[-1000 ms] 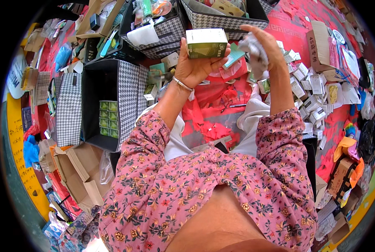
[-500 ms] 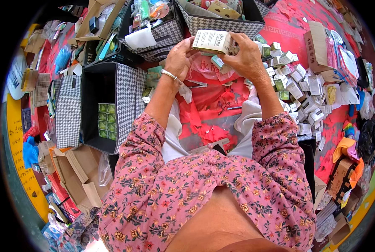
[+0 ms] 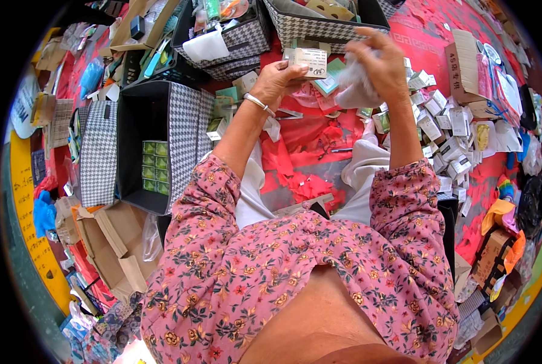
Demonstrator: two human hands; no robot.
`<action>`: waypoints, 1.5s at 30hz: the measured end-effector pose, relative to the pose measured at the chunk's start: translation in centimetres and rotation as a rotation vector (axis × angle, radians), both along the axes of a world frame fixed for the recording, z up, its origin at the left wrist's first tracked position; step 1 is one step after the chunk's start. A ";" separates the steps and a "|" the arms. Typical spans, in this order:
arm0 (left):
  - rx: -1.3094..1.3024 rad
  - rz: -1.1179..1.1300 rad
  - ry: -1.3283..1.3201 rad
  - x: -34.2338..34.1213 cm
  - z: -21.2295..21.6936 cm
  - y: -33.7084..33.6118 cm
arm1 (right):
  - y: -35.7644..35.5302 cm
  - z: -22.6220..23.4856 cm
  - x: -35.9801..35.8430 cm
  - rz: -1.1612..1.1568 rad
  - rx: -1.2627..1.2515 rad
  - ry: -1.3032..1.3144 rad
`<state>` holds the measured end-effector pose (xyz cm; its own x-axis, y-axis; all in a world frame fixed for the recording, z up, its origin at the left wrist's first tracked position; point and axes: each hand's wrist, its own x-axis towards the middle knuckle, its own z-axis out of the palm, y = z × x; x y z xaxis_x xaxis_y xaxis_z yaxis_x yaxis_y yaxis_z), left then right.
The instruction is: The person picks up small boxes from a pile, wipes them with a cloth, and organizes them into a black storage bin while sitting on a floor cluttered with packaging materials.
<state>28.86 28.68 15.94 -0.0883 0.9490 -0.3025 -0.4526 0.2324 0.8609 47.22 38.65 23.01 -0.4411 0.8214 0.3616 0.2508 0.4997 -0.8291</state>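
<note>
My left hand (image 3: 276,82) grips a small cream-coloured carton (image 3: 310,62) by its left end, thumb on the printed face. To the right, my raised right hand (image 3: 381,65) has a pale grey cloth (image 3: 359,85) hanging from its fingers, slightly blurred. Beneath and between the hands lies a flat pale-green box (image 3: 328,84) near pink plastic. Beside my right forearm spreads a loose heap of small white and green cartons (image 3: 431,124). Left of my left arm stands an open houndstooth storage box (image 3: 189,115) with a stack of small green boxes (image 3: 155,167) inside.
Two more houndstooth boxes, one with a white cloth (image 3: 206,47) over its rim, stand filled with goods at the far side. An open brown carton (image 3: 116,239) sits at the lower left. A cardboard box (image 3: 463,67) stands beyond the heap. Torn red sheeting (image 3: 307,158) covers the floor.
My right hand has let go of the carton and moved up and right; it now has the grey cloth. The carton stays in my left hand, turned and slightly lower.
</note>
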 end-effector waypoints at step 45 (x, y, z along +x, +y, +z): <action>0.385 -0.049 -0.206 0.9 3.0 -1.6 | -2.6 -0.9 -2.1 0.460 -0.601 0.123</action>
